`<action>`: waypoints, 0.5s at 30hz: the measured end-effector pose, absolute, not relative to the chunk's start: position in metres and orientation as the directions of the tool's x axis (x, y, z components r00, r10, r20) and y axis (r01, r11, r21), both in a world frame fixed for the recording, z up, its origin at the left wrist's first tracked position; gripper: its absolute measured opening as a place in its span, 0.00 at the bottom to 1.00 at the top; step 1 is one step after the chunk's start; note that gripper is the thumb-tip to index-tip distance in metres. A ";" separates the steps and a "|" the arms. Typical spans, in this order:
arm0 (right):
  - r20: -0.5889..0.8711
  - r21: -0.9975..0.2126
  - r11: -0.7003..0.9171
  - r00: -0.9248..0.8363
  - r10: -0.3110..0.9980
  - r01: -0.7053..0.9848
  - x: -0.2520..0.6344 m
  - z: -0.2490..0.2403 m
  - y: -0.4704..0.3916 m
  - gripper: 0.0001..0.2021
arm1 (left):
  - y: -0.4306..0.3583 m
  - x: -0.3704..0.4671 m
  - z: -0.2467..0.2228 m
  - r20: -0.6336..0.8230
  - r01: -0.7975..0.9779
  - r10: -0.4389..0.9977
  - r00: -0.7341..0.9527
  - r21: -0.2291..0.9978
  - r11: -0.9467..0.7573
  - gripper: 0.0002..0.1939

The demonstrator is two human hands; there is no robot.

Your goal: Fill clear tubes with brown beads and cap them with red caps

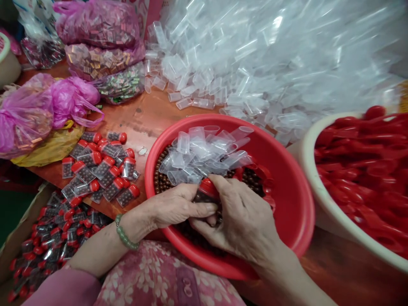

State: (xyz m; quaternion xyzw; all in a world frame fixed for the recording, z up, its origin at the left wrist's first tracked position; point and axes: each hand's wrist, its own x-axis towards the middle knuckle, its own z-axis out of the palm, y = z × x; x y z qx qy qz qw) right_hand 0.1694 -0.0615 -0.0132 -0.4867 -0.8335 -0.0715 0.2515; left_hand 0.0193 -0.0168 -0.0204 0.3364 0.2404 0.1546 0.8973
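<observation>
Over the front of a red basin [295,199], my left hand [178,206] grips a small clear container [202,196] filled with dark balls. My right hand [244,216] closes round the same container at its red cap [207,187]. The two hands touch at the fingers, which partly cover the container. Behind them in the basin lie clear empty tubes [197,153], brown balls [162,182] and several red caps [266,178].
Capped containers [102,168] lie on the orange table [127,119] at left, with more in a carton [28,212] below. Plastic bags [102,25] stand at back left. Clear tubes [270,55] are heaped behind the basin. A white tub [307,148] of red parts is at right.
</observation>
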 end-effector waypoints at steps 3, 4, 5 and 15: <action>0.514 -0.119 0.542 -0.415 0.751 0.832 0.170 -0.013 -0.061 0.30 | -0.017 0.019 -0.021 -0.348 -0.118 0.425 0.836 0.642 0.758 0.28; 0.519 -0.123 0.544 -0.413 0.748 0.830 0.170 -0.014 -0.061 0.30 | -0.018 0.019 -0.022 -0.350 -0.129 0.430 0.832 0.632 0.764 0.28; 0.519 -0.134 0.543 -0.408 0.751 0.829 0.170 -0.015 -0.062 0.31 | -0.019 0.019 -0.023 -0.350 -0.142 0.438 0.828 0.625 0.767 0.27; 0.459 -0.335 0.510 -0.335 0.823 0.792 0.170 -0.020 -0.061 0.37 | -0.015 0.030 -0.019 -0.504 -0.192 0.465 0.728 0.502 0.844 0.35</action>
